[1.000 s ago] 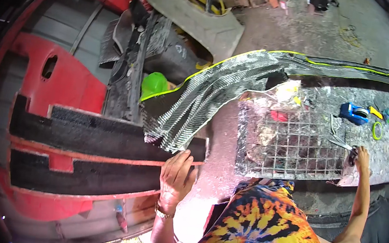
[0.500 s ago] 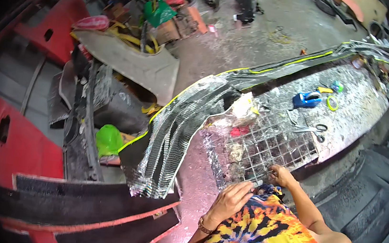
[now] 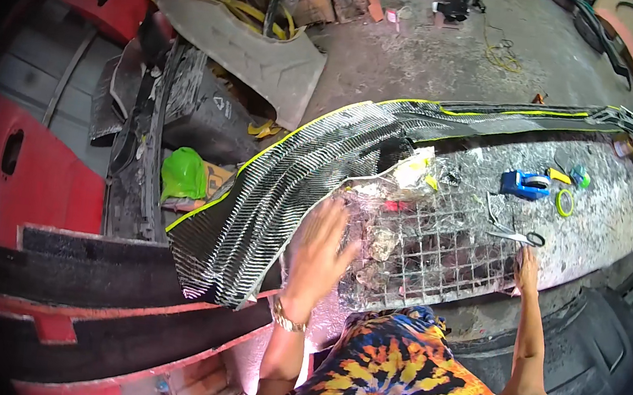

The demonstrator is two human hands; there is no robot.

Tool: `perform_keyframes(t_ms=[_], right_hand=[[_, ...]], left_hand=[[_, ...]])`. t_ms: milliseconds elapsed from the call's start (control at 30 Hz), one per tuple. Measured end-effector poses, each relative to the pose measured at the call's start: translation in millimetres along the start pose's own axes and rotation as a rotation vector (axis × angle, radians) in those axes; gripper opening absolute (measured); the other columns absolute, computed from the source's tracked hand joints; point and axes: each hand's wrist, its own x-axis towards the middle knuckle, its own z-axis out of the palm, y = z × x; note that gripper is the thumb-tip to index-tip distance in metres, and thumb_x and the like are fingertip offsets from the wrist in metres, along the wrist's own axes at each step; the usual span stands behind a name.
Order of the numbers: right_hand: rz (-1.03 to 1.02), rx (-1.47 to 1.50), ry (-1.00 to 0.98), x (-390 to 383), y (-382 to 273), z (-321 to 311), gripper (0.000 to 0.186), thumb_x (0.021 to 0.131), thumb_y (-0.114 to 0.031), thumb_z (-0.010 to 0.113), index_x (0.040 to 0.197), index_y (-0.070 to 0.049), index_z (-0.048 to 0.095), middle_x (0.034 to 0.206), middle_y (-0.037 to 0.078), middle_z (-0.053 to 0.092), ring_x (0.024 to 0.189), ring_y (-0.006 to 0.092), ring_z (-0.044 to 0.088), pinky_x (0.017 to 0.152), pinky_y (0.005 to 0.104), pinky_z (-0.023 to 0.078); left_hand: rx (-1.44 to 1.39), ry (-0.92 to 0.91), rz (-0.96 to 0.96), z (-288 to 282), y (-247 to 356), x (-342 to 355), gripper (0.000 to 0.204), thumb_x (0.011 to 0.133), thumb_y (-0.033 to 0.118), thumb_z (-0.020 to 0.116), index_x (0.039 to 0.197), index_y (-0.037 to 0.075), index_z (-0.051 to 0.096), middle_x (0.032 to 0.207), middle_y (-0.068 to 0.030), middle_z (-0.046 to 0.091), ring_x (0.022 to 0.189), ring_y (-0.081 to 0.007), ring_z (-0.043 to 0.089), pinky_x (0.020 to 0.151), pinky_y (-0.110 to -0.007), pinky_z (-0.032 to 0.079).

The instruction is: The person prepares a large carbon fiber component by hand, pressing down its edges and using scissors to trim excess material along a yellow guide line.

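My left hand [image 3: 319, 254], blurred, has its fingers spread beside the pale lower edge of a long carbon-weave strip with yellow trim [image 3: 252, 214]; I cannot tell whether it touches it. My right hand [image 3: 527, 270] reaches out to the worktable [image 3: 594, 229], fingers extended just below black-handled scissors [image 3: 515, 236], holding nothing that I can see. A wire grid [image 3: 445, 267] lies between my hands on the table. Behind the scissors are a blue tape dispenser [image 3: 524, 186], a yellow tool [image 3: 558, 175] and a yellow-green tape roll [image 3: 564, 202].
Red panels [image 3: 50, 175] and black-faced strips [image 3: 121, 269] are at left, with a pale grey panel [image 3: 240, 48] and green item [image 3: 182, 174] behind. Dark moulded parts [image 3: 588, 345] lie at lower right. Clutter and a yellow cord [image 3: 500, 58] are on the floor beyond.
My right hand left the scissors for my waist, then reached forward again. My left hand moved from the strip's end toward my body, then forward and left. The view has shifted.
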Motion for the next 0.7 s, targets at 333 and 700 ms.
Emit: perform_keyframes(t_ms=[333,700], right_hand=[[-0.100,0.083,0.203,36.0,68.0,9.5,0.057,0.080,-0.006,0.067,0.134,-0.003,0.051,0.130,0.020,0.055,0.118,0.0416,0.053,0.100,0.0499,0.044],[-0.216,-0.083,-0.197,63.8,60.9,-55.6,0.053,0.061,-0.011,0.080,0.109,-0.008,0.057,0.112,0.014,0.057,0.113,0.0365,0.053,0.096,0.0467,0.042]], left_hand=[[-0.047,-0.259,-0.323,38.1,-67.1,97.4,0.069,0.106,0.047,0.037,0.143,-0.011,0.045,0.149,-0.0295,0.045,0.143,-0.0406,0.038,0.121,-0.043,0.027],[0.309,-0.455,-0.253,48.1,-48.0,90.2,0.075,0.097,0.054,0.056,0.159,0.021,0.030,0.164,-0.0221,0.022,0.151,-0.0421,0.021,0.123,-0.052,0.017]])
